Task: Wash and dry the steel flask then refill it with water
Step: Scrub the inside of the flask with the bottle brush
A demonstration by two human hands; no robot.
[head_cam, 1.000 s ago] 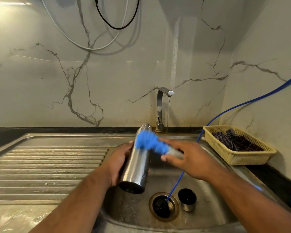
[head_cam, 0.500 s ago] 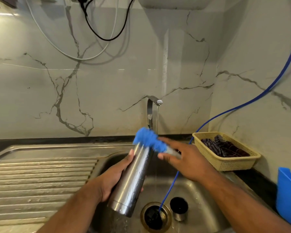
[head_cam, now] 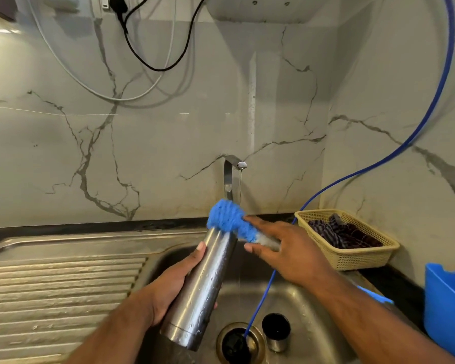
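Left hand (head_cam: 168, 287) grips the wet steel flask (head_cam: 202, 290); right hand (head_cam: 286, 250) holds the blue brush (head_cam: 229, 218). Wet steel is slippery, so it could drop.

We see a home kitchen: a stainless steel sink basin (head_cam: 313, 306) with a ribbed steel drainboard (head_cam: 58, 285), set in a dark stone counter (head_cam: 399, 282). A bent steel tap (head_cam: 230, 177) runs a thin stream of water (head_cam: 240, 187). Behind are pale veined marble wall panels (head_cam: 168, 132), and beside the sink a yellow woven plastic basket (head_cam: 352, 258) of dark checked cloths (head_cam: 344, 232).
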